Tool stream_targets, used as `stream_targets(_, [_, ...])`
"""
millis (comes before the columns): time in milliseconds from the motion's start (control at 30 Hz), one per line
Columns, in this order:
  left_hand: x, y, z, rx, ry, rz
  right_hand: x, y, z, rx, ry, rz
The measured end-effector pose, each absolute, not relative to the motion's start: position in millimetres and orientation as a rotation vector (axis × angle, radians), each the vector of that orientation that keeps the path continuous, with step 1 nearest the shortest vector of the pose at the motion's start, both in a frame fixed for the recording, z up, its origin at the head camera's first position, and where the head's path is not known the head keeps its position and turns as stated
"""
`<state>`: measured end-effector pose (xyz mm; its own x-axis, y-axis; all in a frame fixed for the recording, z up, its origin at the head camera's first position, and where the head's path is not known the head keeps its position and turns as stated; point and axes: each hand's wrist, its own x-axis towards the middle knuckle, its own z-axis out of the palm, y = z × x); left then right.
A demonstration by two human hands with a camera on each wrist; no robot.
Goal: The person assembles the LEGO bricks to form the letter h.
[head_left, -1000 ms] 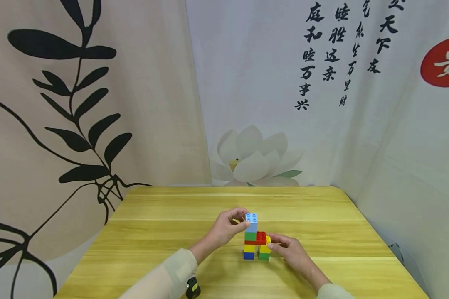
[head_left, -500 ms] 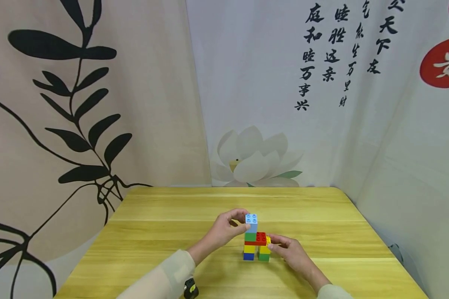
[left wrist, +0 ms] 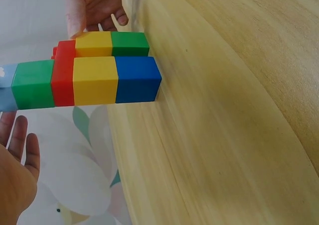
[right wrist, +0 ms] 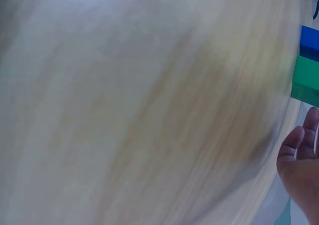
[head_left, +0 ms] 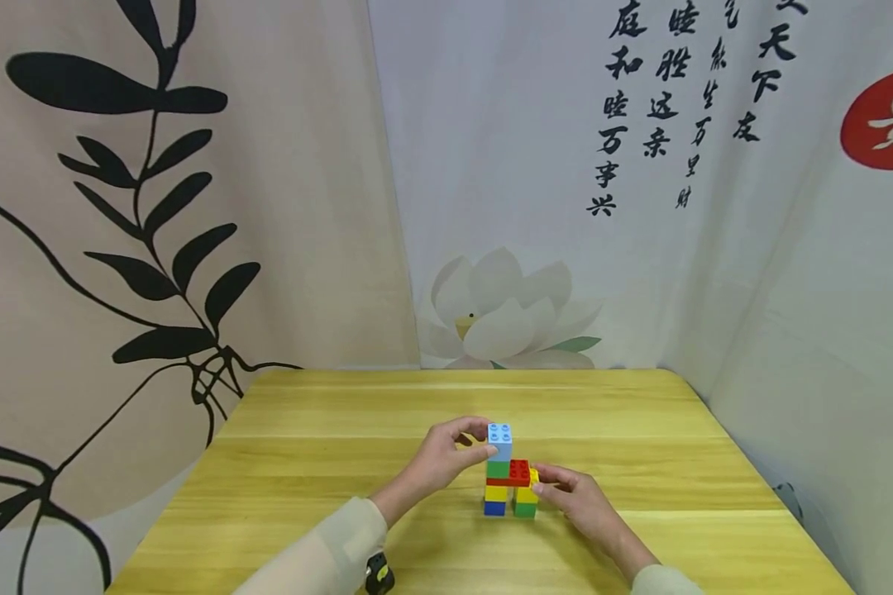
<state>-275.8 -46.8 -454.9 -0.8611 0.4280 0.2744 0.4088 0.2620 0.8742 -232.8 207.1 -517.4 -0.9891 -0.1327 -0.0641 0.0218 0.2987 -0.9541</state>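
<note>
In the head view, a tower of toy building bricks is held upright over the wooden table (head_left: 305,463). My left hand (head_left: 442,454) pinches the light blue brick (head_left: 499,446) at its top between thumb and fingers. Below that come a green brick (head_left: 498,470), a red brick (head_left: 519,473) bridging two legs, then a yellow brick (left wrist: 94,79) over a blue brick (left wrist: 137,79). The other leg is yellow over a green brick (head_left: 524,510). My right hand (head_left: 584,502) pinches yellow brickwork (head_left: 533,477) at the right side. In the right wrist view only the tower's lower end shows.
The table reaches back to a printed curtain (head_left: 305,207) with dark leaves, a lotus flower (head_left: 513,310) and black characters. A black object (head_left: 379,574) with a yellow mark shows below the left sleeve (head_left: 320,549).
</note>
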Motion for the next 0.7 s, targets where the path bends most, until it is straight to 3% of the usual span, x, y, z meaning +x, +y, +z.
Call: stream_targets(700, [-272,-46,-467,0.854,2.493,1.722,-235,209,-515,-0.154,2.461,-1.733])
